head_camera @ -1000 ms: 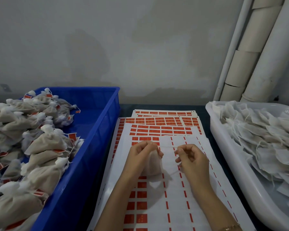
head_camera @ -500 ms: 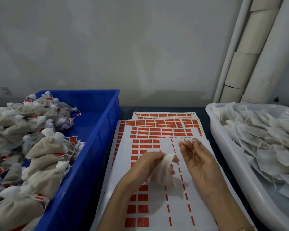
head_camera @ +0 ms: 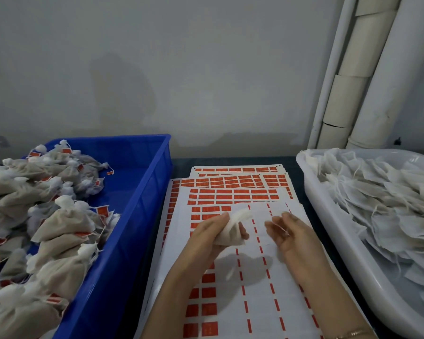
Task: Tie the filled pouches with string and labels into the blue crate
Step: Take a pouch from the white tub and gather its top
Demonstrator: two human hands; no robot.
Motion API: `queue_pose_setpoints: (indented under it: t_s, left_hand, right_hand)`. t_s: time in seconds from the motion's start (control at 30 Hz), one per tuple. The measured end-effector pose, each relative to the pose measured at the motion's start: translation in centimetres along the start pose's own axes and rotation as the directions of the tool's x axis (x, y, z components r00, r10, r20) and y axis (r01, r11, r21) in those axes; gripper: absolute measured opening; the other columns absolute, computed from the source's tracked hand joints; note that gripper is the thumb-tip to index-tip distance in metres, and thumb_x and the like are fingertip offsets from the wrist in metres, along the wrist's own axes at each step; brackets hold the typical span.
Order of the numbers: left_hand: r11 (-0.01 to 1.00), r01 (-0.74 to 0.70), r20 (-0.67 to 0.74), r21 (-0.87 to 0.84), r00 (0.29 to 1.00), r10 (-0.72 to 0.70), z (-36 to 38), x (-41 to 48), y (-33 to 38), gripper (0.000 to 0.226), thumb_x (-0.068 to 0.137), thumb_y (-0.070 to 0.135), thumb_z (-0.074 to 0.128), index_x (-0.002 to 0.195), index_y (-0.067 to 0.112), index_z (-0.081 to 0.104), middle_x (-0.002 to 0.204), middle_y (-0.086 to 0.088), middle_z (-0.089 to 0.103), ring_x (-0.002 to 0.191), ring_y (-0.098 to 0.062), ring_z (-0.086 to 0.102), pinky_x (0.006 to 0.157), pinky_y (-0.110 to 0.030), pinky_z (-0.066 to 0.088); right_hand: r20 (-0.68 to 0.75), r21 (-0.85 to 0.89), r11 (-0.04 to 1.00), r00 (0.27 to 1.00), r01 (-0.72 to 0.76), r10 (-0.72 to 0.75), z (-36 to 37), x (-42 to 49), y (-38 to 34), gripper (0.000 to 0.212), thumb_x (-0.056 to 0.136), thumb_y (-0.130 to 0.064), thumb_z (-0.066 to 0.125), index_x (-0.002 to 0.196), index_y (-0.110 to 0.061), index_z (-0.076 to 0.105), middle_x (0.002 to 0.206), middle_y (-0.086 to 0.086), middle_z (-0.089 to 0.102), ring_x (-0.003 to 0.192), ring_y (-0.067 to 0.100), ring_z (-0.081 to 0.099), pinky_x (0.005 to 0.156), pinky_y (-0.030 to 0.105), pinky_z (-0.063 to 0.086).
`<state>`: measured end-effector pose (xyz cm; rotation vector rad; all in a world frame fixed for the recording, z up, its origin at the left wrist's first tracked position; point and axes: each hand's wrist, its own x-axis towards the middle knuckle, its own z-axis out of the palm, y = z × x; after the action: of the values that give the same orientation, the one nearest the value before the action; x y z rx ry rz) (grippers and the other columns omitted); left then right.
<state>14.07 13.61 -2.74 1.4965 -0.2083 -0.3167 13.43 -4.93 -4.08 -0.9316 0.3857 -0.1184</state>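
Your left hand grips the pouch, neck tilted toward your right hand just beside; string draped over it, grip unclear. Crate lies left, nearer left hand.

Left hand grips a filled pouch, its loose white neck pointing up and right. Right hand is just beside it, palm up, fingers loosely curled, with a thin string lying across them; whether the string is pinched cannot be told. Both hands are above stacked label sheets at the middle of the counter. The blue crate at the counter's left edge holds tied pouches with red labels. A white tub at the right edge holds flat pouches.
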Motion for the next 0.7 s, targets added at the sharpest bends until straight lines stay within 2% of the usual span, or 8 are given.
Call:
queue_pose_setpoints:
  t_s: [0.07, 0.13, 0.2, 0.3, 0.4, 0.5, 0.6, 0.7]
  left_hand:
    - [0.990, -0.027, -0.064, -0.136, 0.998, 0.019, -0.3, 0.3, 0.0, 0.041, 0.080, 0.040, 0.056, 0.114, 0.017, 0.060, 0.106, -0.005, 0.070, 0.103, -0.027, 0.066, 0.094, -0.036, 0.051]
    - [0.978, -0.065, -0.103, -0.198, 0.994, 0.045, -0.6, 0.6, -0.1, 0.043, 0.079, 0.036, 0.054, 0.116, 0.015, 0.058, 0.109, -0.007, 0.069, 0.101, -0.026, 0.066, 0.089, -0.033, 0.053]
    - [0.974, -0.100, -0.142, -0.202, 0.987, 0.072, -0.8, 0.6, 0.0, 0.044, 0.075, 0.036, 0.054, 0.115, 0.017, 0.057, 0.113, -0.006, 0.066, 0.103, -0.024, 0.065, 0.087, -0.030, 0.052]
    - [0.978, -0.121, -0.178, -0.169, 0.980, 0.090, -0.6, 0.7, -0.1, 0.045, 0.075, 0.039, 0.055, 0.117, 0.022, 0.057, 0.119, 0.002, 0.062, 0.111, -0.022, 0.061, 0.095, -0.032, 0.050]
    - [0.991, -0.131, -0.226, -0.014, 0.966, 0.124, -0.3, 0.7, -0.6, 0.035, 0.078, 0.044, 0.057, 0.111, 0.033, 0.061, 0.109, 0.019, 0.065, 0.106, -0.009, 0.062, 0.088, -0.025, 0.052]
    - [0.977, -0.099, -0.237, 0.191, 0.961, 0.144, -0.1, 0.5, -1.3, 0.033, 0.079, 0.052, 0.055, 0.109, 0.040, 0.060, 0.103, 0.030, 0.063, 0.098, 0.003, 0.061, 0.067, -0.009, 0.049]
    - [0.926, -0.087, -0.239, 0.367, 0.953, 0.185, -0.2, 0.9, -2.0, 0.026, 0.089, 0.041, 0.057, 0.114, 0.032, 0.059, 0.114, 0.016, 0.063, 0.103, -0.009, 0.061, 0.080, -0.018, 0.052]
    - [0.835, -0.093, -0.241, 0.542, 0.935, 0.260, -0.2, 1.1, -2.3, 0.010, 0.092, 0.027, 0.058, 0.102, 0.029, 0.059, 0.109, 0.013, 0.061, 0.100, -0.009, 0.060, 0.089, -0.022, 0.052]
  right_hand:
    - [-0.089, -0.492, 0.863, 0.980, 0.110, -0.176, 0.0, 0.1, 0.7, 0.007, 0.093, -0.021, 0.057, 0.091, -0.017, 0.062, 0.077, 0.002, 0.072, 0.063, 0.016, 0.069, 0.056, 0.024, 0.054]
    - [-0.004, -0.706, 0.668, 0.943, 0.233, -0.333, -0.1, 0.0, 1.4, 0.005, 0.092, -0.023, 0.059, 0.087, -0.023, 0.061, 0.079, -0.003, 0.071, 0.063, 0.013, 0.065, 0.057, 0.022, 0.053]
    - [0.117, -0.784, 0.521, 0.905, 0.338, -0.410, 0.0, -0.3, 2.0, 0.008, 0.090, -0.024, 0.062, 0.084, -0.028, 0.059, 0.083, -0.010, 0.067, 0.073, 0.010, 0.063, 0.065, 0.018, 0.050]
    - [0.262, -0.819, 0.385, 0.874, 0.426, -0.410, 0.2, -0.8, 2.6, 0.010, 0.087, -0.025, 0.065, 0.083, -0.031, 0.059, 0.083, -0.017, 0.063, 0.077, 0.006, 0.061, 0.066, 0.008, 0.043]
    - [0.350, -0.845, 0.286, 0.871, 0.453, -0.344, 0.4, -0.9, 3.0, 0.009, 0.087, -0.026, 0.066, 0.084, -0.032, 0.059, 0.083, -0.016, 0.063, 0.076, 0.006, 0.062, 0.073, 0.013, 0.051]
    - [0.394, -0.833, 0.283, 0.869, 0.475, -0.299, 0.7, -1.1, 3.2, 0.006, 0.087, -0.027, 0.066, 0.085, -0.030, 0.061, 0.082, -0.015, 0.065, 0.075, 0.007, 0.063, 0.075, 0.017, 0.054]
    - [0.429, -0.776, 0.366, 0.855, 0.514, -0.291, 1.1, -1.5, 3.2, 0.010, 0.087, -0.023, 0.066, 0.081, -0.030, 0.062, 0.079, -0.015, 0.066, 0.074, 0.006, 0.064, 0.070, 0.015, 0.055]
    - [0.465, -0.721, 0.444, 0.846, 0.532, -0.260, 1.5, -1.9, 3.2, 0.014, 0.087, -0.019, 0.066, 0.080, -0.030, 0.062, 0.076, -0.014, 0.066, 0.074, 0.004, 0.064, 0.063, 0.015, 0.055]
